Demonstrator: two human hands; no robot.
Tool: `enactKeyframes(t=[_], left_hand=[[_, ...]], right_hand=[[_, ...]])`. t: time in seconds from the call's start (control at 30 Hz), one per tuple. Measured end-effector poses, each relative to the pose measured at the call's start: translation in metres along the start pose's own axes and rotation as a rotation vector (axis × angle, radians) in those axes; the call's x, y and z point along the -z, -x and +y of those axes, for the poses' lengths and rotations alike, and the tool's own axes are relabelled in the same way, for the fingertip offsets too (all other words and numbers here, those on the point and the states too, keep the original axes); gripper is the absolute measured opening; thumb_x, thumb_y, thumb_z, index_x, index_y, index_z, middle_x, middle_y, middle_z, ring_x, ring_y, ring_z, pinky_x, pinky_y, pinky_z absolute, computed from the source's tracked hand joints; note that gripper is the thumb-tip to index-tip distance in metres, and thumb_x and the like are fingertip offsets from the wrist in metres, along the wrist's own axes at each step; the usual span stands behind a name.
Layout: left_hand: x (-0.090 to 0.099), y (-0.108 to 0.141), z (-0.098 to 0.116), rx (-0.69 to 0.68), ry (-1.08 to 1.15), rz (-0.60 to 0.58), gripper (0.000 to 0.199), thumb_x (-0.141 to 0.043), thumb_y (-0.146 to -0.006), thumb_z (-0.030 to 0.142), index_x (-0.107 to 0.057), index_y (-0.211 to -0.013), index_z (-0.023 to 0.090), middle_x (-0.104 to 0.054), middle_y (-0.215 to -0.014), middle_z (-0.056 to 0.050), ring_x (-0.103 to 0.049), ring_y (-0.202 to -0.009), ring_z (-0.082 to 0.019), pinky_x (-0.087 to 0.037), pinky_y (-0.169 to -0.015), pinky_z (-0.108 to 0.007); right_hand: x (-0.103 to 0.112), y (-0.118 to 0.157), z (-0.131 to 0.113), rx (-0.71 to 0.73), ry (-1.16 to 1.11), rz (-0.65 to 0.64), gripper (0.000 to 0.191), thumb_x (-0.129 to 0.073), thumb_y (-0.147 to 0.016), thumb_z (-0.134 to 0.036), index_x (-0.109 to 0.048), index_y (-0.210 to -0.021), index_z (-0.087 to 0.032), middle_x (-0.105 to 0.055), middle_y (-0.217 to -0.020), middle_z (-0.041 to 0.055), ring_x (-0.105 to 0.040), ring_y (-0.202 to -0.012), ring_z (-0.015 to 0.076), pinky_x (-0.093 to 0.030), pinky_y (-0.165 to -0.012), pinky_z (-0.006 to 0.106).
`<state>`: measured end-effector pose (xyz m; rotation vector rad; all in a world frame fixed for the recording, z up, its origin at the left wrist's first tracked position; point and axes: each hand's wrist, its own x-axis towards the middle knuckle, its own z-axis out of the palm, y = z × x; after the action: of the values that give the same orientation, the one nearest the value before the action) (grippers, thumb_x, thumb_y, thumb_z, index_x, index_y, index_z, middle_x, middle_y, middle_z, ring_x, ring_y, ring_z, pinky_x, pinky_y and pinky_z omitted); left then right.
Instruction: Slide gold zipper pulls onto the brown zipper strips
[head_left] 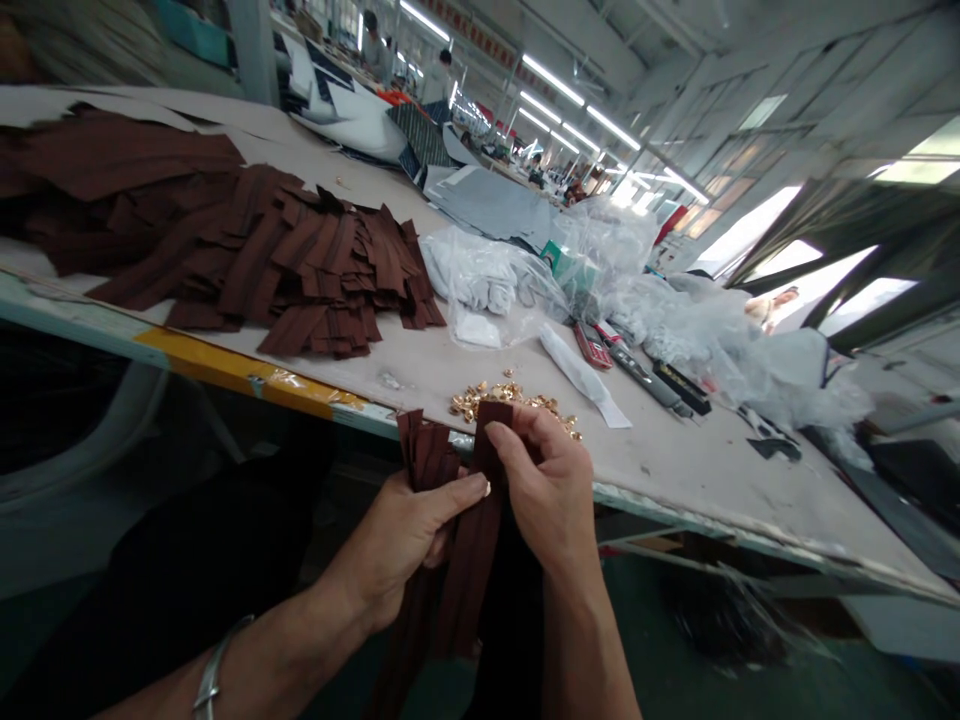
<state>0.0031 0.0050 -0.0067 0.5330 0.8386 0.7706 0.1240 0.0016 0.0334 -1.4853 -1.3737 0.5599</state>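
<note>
My left hand point(409, 535) is closed around a bundle of dark brown zipper strips point(429, 450). A small gold piece, probably a zipper slider point(487, 489), shows at the tip of its thumb. My right hand point(551, 480) pinches the upper end of one brown zipper strip point(491, 425) between thumb and fingers, just right of the left thumb. The lower ends of the strips hang down in front of the table edge. Behind the right hand, a scattered pile of gold sliders point(472, 398) lies on the table, partly hidden by the fingers.
A large heap of brown zipper strips point(255, 240) covers the table's left side. Clear plastic bags point(495, 285) lie beyond the sliders. To the right are a red phone-like object point(592, 345), a black box point(681, 386) and more plastic. The table's edge point(675, 520) runs just beyond my hands.
</note>
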Motion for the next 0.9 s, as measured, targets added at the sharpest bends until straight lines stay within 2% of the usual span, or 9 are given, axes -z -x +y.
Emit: enactKeyframes(t=[0.07, 0.13, 0.23, 0.3, 0.37, 0.5, 0.6, 0.73, 0.9], left_hand=[[-0.001, 0.002, -0.001, 0.003, 0.019, 0.004, 0.02, -0.078, -0.064, 0.027, -0.061, -0.068, 0.016, -0.051, -0.046, 0.008, -0.041, -0.038, -0.004, -0.029, -0.038, -0.015], [-0.001, 0.005, -0.003, 0.02, 0.031, -0.018, 0.019, -0.077, -0.064, 0.025, -0.061, -0.068, 0.016, -0.054, -0.05, 0.006, -0.045, -0.041, -0.006, -0.033, -0.041, -0.016], [0.001, 0.007, -0.007, 0.027, 0.016, -0.063, 0.023, -0.076, -0.065, 0.03, -0.058, -0.063, 0.016, -0.044, -0.044, 0.009, -0.031, -0.036, -0.003, -0.021, -0.037, -0.016], [0.002, 0.008, -0.008, 0.013, -0.002, -0.064, 0.025, -0.076, -0.066, 0.033, -0.057, -0.064, 0.016, -0.04, -0.043, 0.01, -0.025, -0.035, -0.002, -0.016, -0.037, -0.017], [0.004, 0.009, -0.008, 0.009, -0.017, -0.053, 0.024, -0.075, -0.066, 0.033, -0.057, -0.066, 0.017, -0.039, -0.042, 0.011, -0.024, -0.035, -0.002, -0.016, -0.038, -0.017], [0.006, 0.01, -0.007, -0.003, -0.035, -0.036, 0.02, -0.073, -0.066, 0.03, -0.058, -0.07, 0.017, -0.041, -0.044, 0.01, -0.026, -0.036, -0.002, -0.017, -0.038, -0.017], [0.008, 0.01, -0.006, -0.022, -0.053, -0.047, 0.018, -0.072, -0.068, 0.029, -0.059, -0.072, 0.017, -0.046, -0.047, 0.009, -0.028, -0.036, -0.002, -0.018, -0.038, -0.017], [0.011, 0.01, -0.006, -0.01, -0.054, -0.067, 0.019, -0.071, -0.069, 0.031, -0.059, -0.07, 0.017, -0.046, -0.047, 0.009, -0.026, -0.036, -0.002, -0.017, -0.038, -0.018], [0.013, 0.01, -0.005, -0.007, -0.027, -0.066, 0.016, -0.072, -0.069, 0.028, -0.06, -0.07, 0.017, -0.05, -0.049, 0.008, -0.029, -0.035, -0.002, -0.019, -0.038, -0.017]], right_hand=[[0.003, 0.008, 0.0, 0.019, 0.016, -0.009, 0.011, -0.06, -0.086, -0.02, -0.07, -0.088, -0.019, -0.071, -0.081, 0.0005, -0.062, -0.074, 0.0159, -0.047, -0.068, 0.026], [0.009, 0.014, 0.003, -0.031, -0.087, 0.022, 0.01, -0.061, -0.087, -0.025, -0.068, -0.084, -0.019, -0.066, -0.074, -0.0001, -0.059, -0.067, 0.014, -0.046, -0.063, 0.025], [0.02, 0.019, 0.01, -0.203, -0.448, 0.114, 0.017, -0.063, -0.086, -0.036, -0.059, -0.081, -0.02, -0.055, -0.062, -0.0042, -0.049, -0.052, 0.0098, -0.042, -0.051, 0.021], [0.027, 0.02, 0.015, -0.279, -0.554, 0.197, 0.022, -0.068, -0.082, -0.04, -0.056, -0.08, -0.021, -0.045, -0.055, -0.0085, -0.036, -0.041, 0.0061, -0.031, -0.039, 0.017], [0.029, 0.019, 0.017, -0.278, -0.391, 0.246, 0.027, -0.074, -0.076, -0.042, -0.059, -0.081, -0.02, -0.042, -0.054, -0.0096, -0.029, -0.039, 0.0049, -0.023, -0.036, 0.017], [0.018, 0.015, 0.015, -0.142, 0.222, 0.192, 0.028, -0.071, -0.077, -0.044, -0.067, -0.084, -0.017, -0.051, -0.055, -0.0047, -0.045, -0.05, 0.0118, -0.036, -0.05, 0.024], [0.009, 0.009, 0.012, -0.075, 0.543, 0.162, 0.024, -0.065, -0.083, -0.042, -0.067, -0.084, -0.019, -0.059, -0.06, -0.0015, -0.053, -0.057, 0.0166, -0.037, -0.058, 0.029], [0.006, 0.002, 0.013, 0.032, 0.73, 0.132, 0.021, -0.063, -0.085, -0.037, -0.063, -0.075, -0.019, -0.064, -0.067, 0.002, -0.057, -0.061, 0.0185, -0.035, -0.06, 0.029], [0.009, -0.001, 0.02, 0.17, 0.746, 0.119, 0.017, -0.06, -0.086, -0.029, -0.06, -0.073, -0.019, -0.062, -0.065, 0.0, -0.053, -0.056, 0.0145, -0.037, -0.059, 0.027]])
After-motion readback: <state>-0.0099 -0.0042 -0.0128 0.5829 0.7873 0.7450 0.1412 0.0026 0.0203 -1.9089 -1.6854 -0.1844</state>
